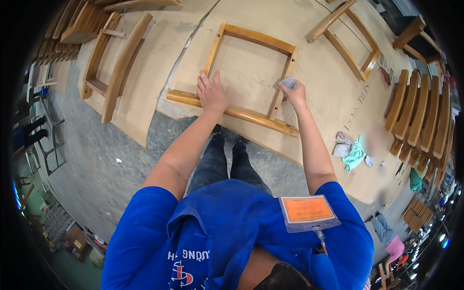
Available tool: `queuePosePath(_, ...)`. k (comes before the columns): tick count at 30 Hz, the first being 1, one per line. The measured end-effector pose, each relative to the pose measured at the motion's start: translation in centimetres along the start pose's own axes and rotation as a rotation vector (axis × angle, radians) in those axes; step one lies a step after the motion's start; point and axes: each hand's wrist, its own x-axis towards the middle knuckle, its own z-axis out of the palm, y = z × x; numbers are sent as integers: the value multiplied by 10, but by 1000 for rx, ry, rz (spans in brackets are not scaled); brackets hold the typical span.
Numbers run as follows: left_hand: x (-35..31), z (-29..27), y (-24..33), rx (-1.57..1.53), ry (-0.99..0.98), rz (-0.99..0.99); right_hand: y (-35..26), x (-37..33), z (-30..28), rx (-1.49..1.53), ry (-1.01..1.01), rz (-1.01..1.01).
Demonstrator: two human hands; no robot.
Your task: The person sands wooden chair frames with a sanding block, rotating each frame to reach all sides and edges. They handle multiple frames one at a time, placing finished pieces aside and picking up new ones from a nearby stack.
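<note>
A wooden frame of varnished rails, like a chair's arm and leg section, lies flat on the cardboard-covered table in front of me. My left hand rests with its fingers spread where the left side rail meets the long near rail. A small folded piece of grey sandpaper is pinched in my right hand, against the right side rail. Small dark holes show in the side rails near the far corners. The sandpaper's underside is hidden.
A similar frame stands on the left, another at the far right. Curved wooden pieces are stacked at the right edge. A green cloth and grey scraps lie on the cardboard. More wooden parts fill the far left.
</note>
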Motion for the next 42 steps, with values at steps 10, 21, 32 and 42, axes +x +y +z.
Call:
queuePosePath(10, 0, -1, 2, -45, 78, -4, 3, -42, -10, -12, -260, 113)
queuePosePath(21, 26, -10, -29, -267, 4, -119, 8, -83, -59, -117, -556, 71)
queuePosePath(32, 124, -29, 31, -9, 226, 590, -42, -218, 66, 410, -799, -31)
queuePosePath(42, 43, -8, 5, -201, 60, -59, 36, -46, -78, -228, 165, -97)
